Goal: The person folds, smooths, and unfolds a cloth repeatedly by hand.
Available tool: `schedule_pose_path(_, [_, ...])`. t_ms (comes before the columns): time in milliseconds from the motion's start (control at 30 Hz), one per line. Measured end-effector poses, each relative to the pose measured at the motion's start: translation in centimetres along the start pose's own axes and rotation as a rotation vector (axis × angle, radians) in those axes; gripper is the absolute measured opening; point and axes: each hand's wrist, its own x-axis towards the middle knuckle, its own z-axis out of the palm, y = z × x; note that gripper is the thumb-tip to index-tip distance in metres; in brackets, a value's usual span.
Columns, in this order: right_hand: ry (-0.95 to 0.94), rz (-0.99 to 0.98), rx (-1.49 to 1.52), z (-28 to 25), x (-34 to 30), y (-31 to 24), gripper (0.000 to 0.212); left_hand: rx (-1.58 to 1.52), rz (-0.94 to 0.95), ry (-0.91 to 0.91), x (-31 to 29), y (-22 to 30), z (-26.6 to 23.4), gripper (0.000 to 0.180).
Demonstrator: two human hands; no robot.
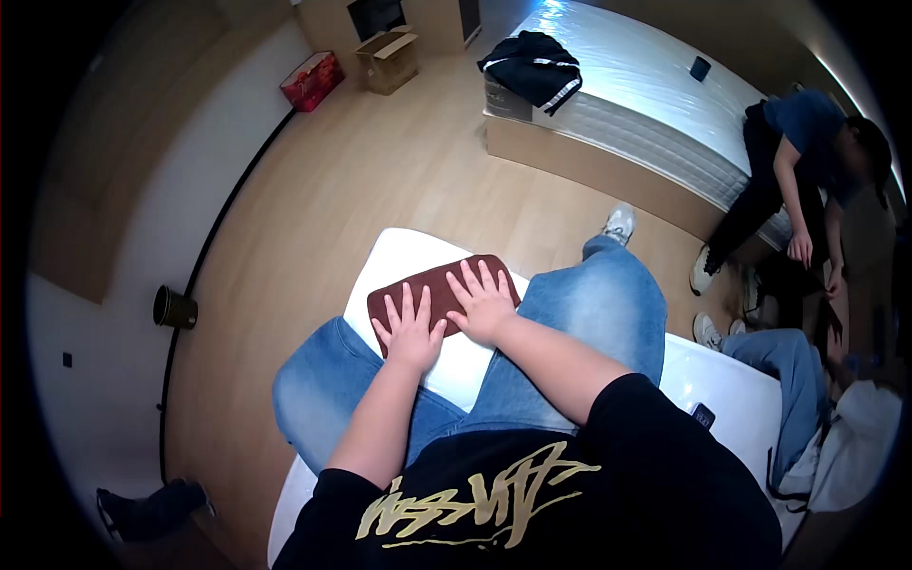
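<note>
A folded brown cloth (439, 293) lies flat on the white surface (407, 249) between my knees. My left hand (410, 334) rests palm down on its near left part, fingers spread. Farther right, my right hand (483, 304) also lies flat on the cloth, with its fingers fanned out toward the far edge. Neither hand grips anything. The palms hide parts of the cloth's near side.
A plastic-wrapped mattress (646, 71) at the back bears a dark jacket (534, 68). Two people are at the right, one bending over (807, 123). A small dark device (703, 415) lies beside me. A cardboard box (389, 65), red box (312, 82) and bin (175, 308) stand farther off.
</note>
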Motion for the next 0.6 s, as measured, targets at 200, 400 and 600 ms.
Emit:
schedule_pose_path(200, [-0.048,-0.026,-0.008,-0.6,0.5,-0.2,0.079,-0.021,-0.144,-0.014,0.0,-1.1,-0.9,0.081])
schedule_pose_path(400, [-0.104,0.002,-0.032,-1.1,0.4,0.1,0.080,-0.178,-0.311,0.055,1.6,-4.9,-0.2,0.079])
schedule_pose_path(600, [-0.050,-0.025,-0.024,-0.2,0.6,0.2,0.081,-0.345,-0.392,0.368,3.1,-9.4,0.1,0.045])
